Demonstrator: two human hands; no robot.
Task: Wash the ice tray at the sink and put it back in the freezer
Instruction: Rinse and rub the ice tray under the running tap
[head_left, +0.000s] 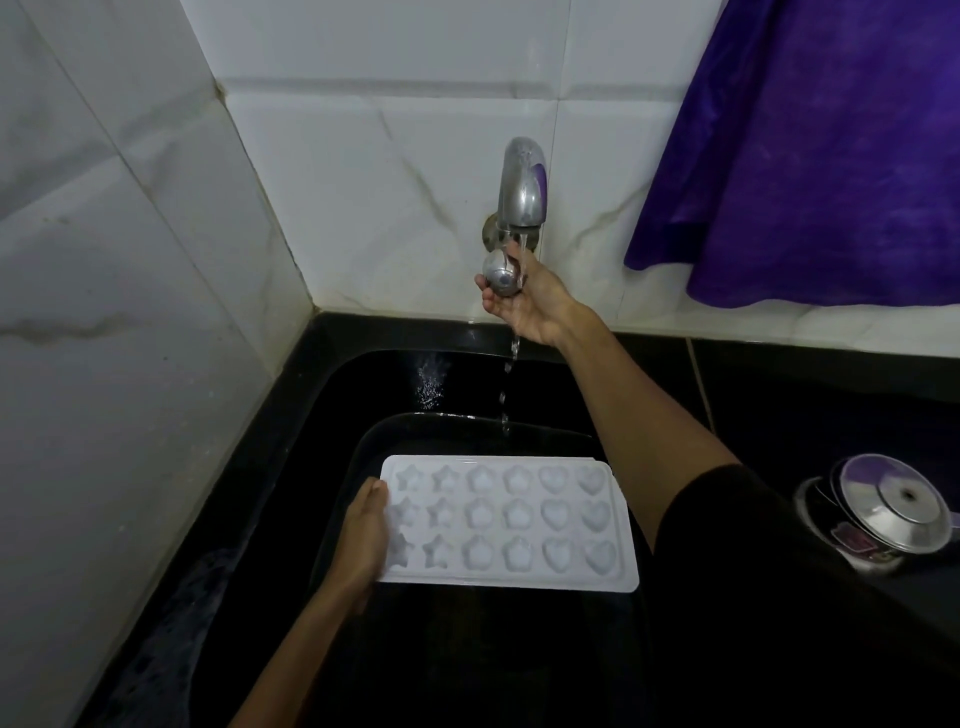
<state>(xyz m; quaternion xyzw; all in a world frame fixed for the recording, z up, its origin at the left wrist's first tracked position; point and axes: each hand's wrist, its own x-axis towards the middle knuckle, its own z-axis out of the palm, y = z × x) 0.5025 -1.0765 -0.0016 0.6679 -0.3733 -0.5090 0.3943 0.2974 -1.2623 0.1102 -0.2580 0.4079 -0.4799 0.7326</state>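
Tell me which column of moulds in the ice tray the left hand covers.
The outermost star column at the ice tray's left end; the left hand grips that edge. Flower and heart columns lie uncovered.

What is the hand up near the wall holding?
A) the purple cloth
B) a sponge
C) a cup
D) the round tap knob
D: the right hand has its fingers curled round the round tap knob under the spout, with water running down past it, while the left hand holds the ice tray over the sink.
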